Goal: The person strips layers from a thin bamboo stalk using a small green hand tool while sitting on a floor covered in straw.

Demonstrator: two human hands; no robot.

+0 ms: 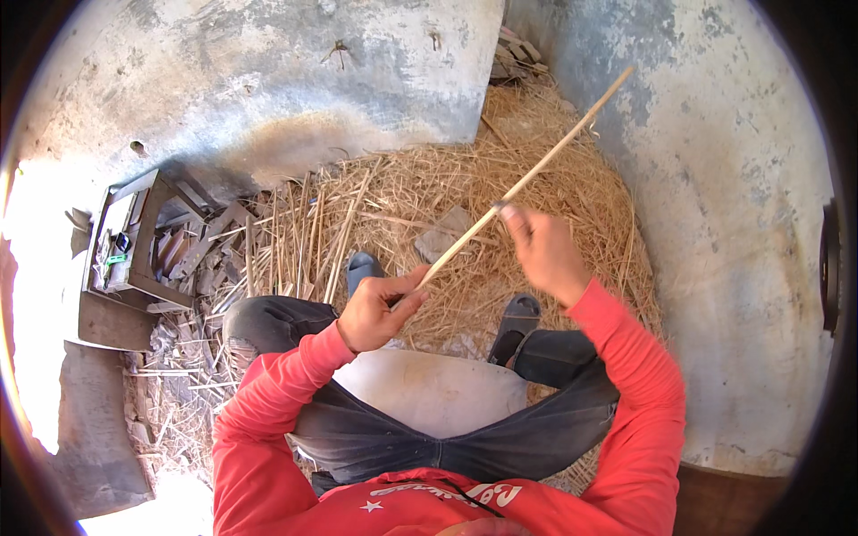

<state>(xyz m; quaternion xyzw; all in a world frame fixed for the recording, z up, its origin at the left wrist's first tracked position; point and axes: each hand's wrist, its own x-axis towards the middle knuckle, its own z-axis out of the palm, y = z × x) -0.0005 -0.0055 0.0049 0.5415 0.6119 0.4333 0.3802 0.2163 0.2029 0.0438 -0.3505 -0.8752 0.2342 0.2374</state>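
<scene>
A long, thin, pale wooden stick (556, 149) slants up and to the right from my left hand. My left hand (380, 309) is closed round its lower end, thumb and fingers pinching it. Partway along the stick, my right hand (543, 255) is closed, its fingertips at the stick's side. A small dark piece (500, 205) shows at those fingertips against the wood; the rest of it is hidden in the hand. One thin curl of shaving (593, 130) hangs from the stick's upper part. A pale cloth (429, 386) lies between my bent legs.
Straw-like shavings (572, 196) heap over the floor ahead. Several long strips (313, 223) lie at the left, near wood scraps (183, 250) and a small wooden stand (138, 234) with small things on it. Worn plaster walls (733, 223) rise ahead and at the right.
</scene>
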